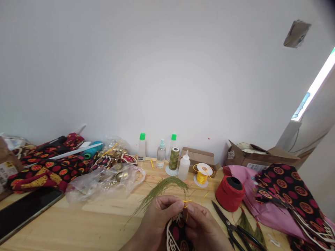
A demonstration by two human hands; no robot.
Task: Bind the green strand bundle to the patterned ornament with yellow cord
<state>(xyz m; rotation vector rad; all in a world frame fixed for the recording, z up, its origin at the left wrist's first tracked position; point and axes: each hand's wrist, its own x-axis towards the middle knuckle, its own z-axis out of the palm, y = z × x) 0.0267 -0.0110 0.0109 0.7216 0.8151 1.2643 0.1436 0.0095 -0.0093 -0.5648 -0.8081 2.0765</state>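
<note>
Near the bottom middle, my left hand (166, 212) and my right hand (201, 223) meet fingertip to fingertip, both closed around a yellow cord (187, 201). Below the fingers hangs a dark fabric ornament (179, 234) with red dots and a cream lattice border, partly hidden by the hands. A bundle of loose olive-green threads (164, 184) arches out behind my left hand and spreads over the table. How the threads join the cord is covered by my fingers. Black-handled scissors (230, 226) lie open-bladed to the right of my right hand.
A red thread cone (229, 197), a yellow cord spool (202, 177), a squeeze bottle (184, 166) and a green thread spool (174, 159) stand behind the hands. Green tassels (247, 223) lie by the scissors. Left are a plastic bag (104, 184) of metal bells and a phone (28, 211).
</note>
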